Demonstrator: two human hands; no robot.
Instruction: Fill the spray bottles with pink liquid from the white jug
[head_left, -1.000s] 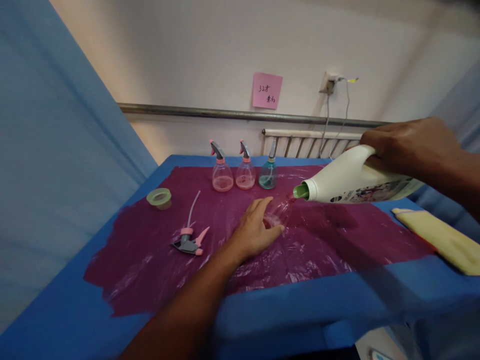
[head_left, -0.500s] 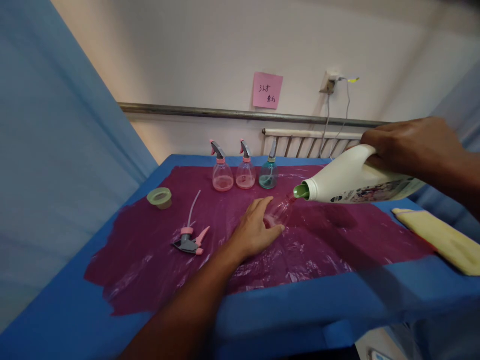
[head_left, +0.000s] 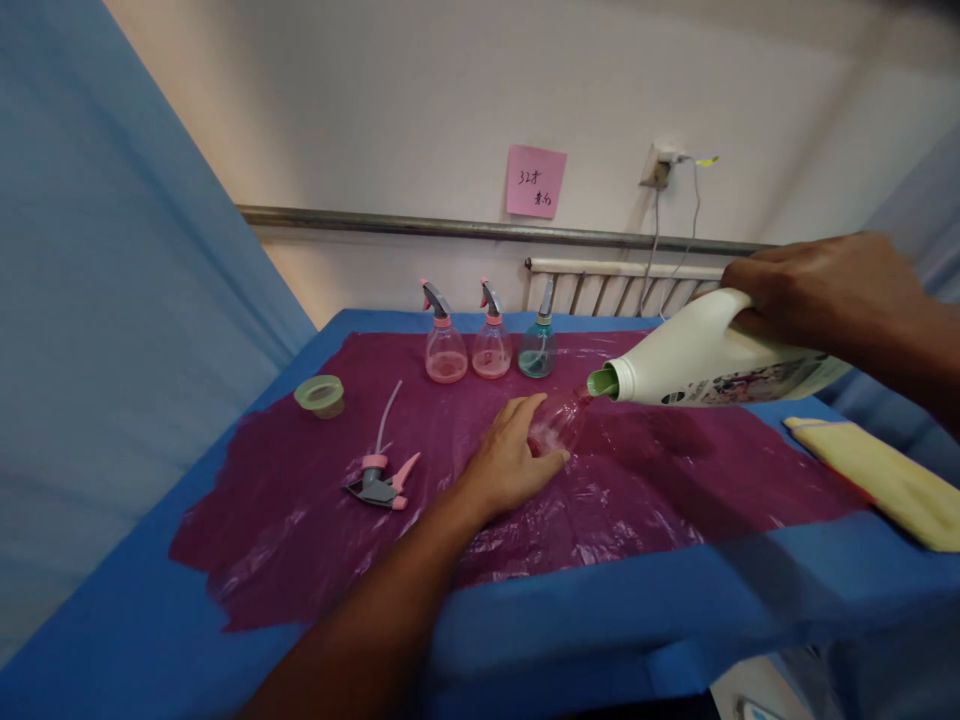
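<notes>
My left hand [head_left: 517, 450] is wrapped round a clear pink spray bottle body [head_left: 559, 420] without its top, tilted so that its neck leans to the right. Some whitish liquid shows low inside it. My right hand [head_left: 817, 290] grips the handle of a large cream jug [head_left: 697, 360], held nearly level. Its green-lined mouth meets the spray bottle's neck. A grey and pink trigger spray head [head_left: 379, 485] with its tube pointing up lies to the left. Behind stand two pink spray bottles [head_left: 447, 355] and a teal one [head_left: 537, 350], each with its trigger top on.
A small green-rimmed tub [head_left: 321, 397] sits at the left on the purple plastic sheet [head_left: 285, 530]. On the right edge lies a folded yellow cloth [head_left: 877, 475]. A metal rail [head_left: 390, 222] and a socket with cables [head_left: 661, 168] are on the wall behind.
The whitish liquid in the held spray bottle looks slightly higher. Both hands and the jug stay in nearly the same place.
</notes>
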